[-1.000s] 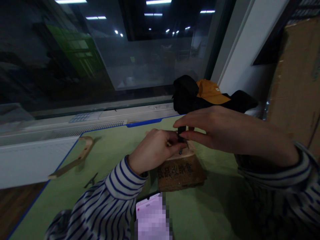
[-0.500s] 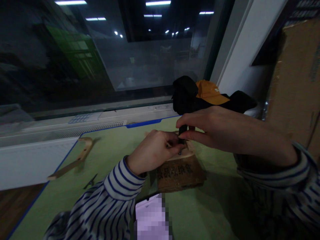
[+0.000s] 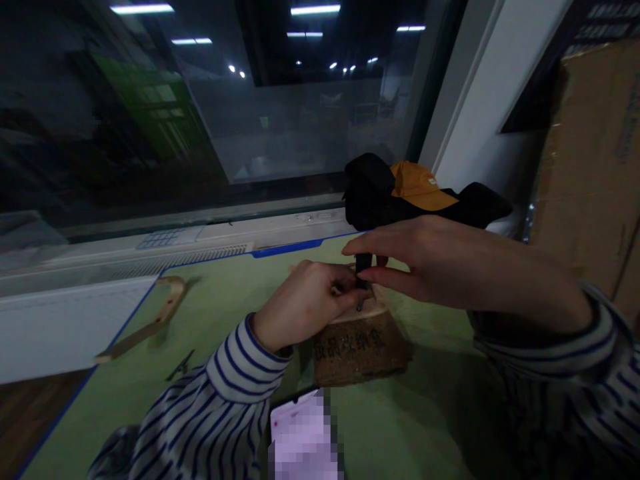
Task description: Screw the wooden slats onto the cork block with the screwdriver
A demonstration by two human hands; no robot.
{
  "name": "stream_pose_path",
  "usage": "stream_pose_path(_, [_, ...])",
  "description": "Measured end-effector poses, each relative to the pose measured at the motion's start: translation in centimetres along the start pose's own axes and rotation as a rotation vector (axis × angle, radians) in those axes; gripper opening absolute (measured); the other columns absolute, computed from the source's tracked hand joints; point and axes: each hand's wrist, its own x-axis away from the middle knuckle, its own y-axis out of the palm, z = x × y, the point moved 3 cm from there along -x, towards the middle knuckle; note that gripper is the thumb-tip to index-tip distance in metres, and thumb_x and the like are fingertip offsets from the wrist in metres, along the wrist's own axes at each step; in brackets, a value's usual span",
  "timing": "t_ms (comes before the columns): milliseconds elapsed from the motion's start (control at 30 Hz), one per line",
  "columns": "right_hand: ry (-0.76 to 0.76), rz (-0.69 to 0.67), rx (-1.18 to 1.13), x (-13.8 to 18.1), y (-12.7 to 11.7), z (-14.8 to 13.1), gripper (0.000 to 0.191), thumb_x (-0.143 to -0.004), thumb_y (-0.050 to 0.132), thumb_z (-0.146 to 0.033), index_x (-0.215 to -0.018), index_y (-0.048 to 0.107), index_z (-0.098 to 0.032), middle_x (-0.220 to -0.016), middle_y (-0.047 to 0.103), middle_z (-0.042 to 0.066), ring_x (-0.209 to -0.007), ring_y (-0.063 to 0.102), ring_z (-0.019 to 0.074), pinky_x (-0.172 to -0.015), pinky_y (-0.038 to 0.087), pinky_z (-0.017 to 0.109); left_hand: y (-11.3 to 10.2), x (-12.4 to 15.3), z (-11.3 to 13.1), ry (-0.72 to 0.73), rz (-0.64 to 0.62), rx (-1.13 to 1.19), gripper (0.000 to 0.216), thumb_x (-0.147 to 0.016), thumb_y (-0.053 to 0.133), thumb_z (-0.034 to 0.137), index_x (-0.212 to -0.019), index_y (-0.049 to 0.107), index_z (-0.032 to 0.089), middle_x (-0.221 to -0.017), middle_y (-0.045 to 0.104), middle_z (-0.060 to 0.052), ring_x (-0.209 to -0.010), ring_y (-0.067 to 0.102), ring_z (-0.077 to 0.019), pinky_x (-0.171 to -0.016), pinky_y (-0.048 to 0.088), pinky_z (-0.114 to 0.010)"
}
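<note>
Right hand [image 3: 435, 267] arched, left hand [image 3: 303, 303] lower, both apparently pinching one black object [image 3: 364, 265] over one wooden piece [image 3: 377, 308].

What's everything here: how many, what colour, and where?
Slim object: one, black, centre
Wooden piece: one, pale, under slim object
Lettered block: one, brown, in front of wooden piece
Phone: one, pinkish screen, bottom centre
Curved wood: one, pale, table's left
Small item: one, dark, table's left
Tabletop: one, green, under these
Cap: one, orange, back
Bundle: count unclear, black, around cap
Cardboard: one, brown, far right
Panel: one, white, left
Window: one, dark, behind
Sleeves: two, white-navy striped, on arms
Left hand: one, bare, at slim object
Right hand: one, bare, at slim object
</note>
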Motion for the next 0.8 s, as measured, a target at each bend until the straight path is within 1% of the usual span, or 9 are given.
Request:
stream_pose_path(167, [0.016,-0.066,-0.078,-0.18,0.03,-0.01,0.015,-0.091,0.051,-0.023,-0.101,0.062,-0.021,-0.090,0.068,0.000,-0.077,0.063,0.0144,-0.066,0.042,0.026,-0.10,-0.06,0.09,0.021,0.026,-0.016,0.018,-0.082,0.059,0.031,-0.086,0.071,0.019,-0.077,0.072,-0.001,-0.069,0.064,-0.0153,-0.062,0.045,-0.026])
stream_pose_path(233, [0.016,-0.062,-0.076,-0.23,0.00,0.00,0.014,-0.091,0.052,-0.023,-0.101,0.062,-0.021,-0.088,0.068,0.000,-0.075,0.063,0.0139,-0.064,0.041,0.026,-0.13,-0.06,0.18,0.016,0.032,-0.011,0.017,-0.082,0.060,0.031,-0.085,0.071,0.019,-0.076,0.071,0.000,-0.068,0.064,-0.0148,-0.061,0.045,-0.025])
stream_pose_path(400, [0.016,-0.051,-0.065,-0.22,0.00,0.07,0.013,-0.091,0.053,-0.024,-0.100,0.062,-0.022,-0.087,0.067,-0.002,-0.074,0.062,0.0132,-0.063,0.040,0.025,-0.12,-0.02,0.24,-0.001,0.036,-0.022,0.022,-0.083,0.060,0.037,-0.089,0.072,0.019,-0.076,0.072,-0.001,-0.069,0.064,-0.0159,-0.060,0.045,-0.026])
stream_pose_path(633, [0.032,-0.057,-0.056,-0.26,-0.04,0.12,0.012,-0.090,0.053,-0.023,-0.098,0.062,-0.021,-0.082,0.066,-0.002,-0.070,0.061,0.0132,-0.061,0.039,0.025,0.28,0.00,-0.14,-0.026,0.004,0.019,0.024,-0.084,0.058,0.037,-0.093,0.071,0.020,-0.080,0.072,-0.003,-0.072,0.065,-0.0173,-0.061,0.046,-0.026])
stream_pose_path(800, [0.037,-0.068,-0.055,-0.16,-0.08,0.11,0.011,-0.090,0.054,-0.025,-0.097,0.061,-0.021,-0.081,0.066,-0.001,-0.070,0.061,0.0136,-0.060,0.039,0.025,0.32,0.00,0.02,-0.027,0.006,0.030,0.022,-0.083,0.058,0.035,-0.090,0.071,0.019,-0.078,0.072,-0.003,-0.070,0.064,-0.0164,-0.059,0.045,-0.025])
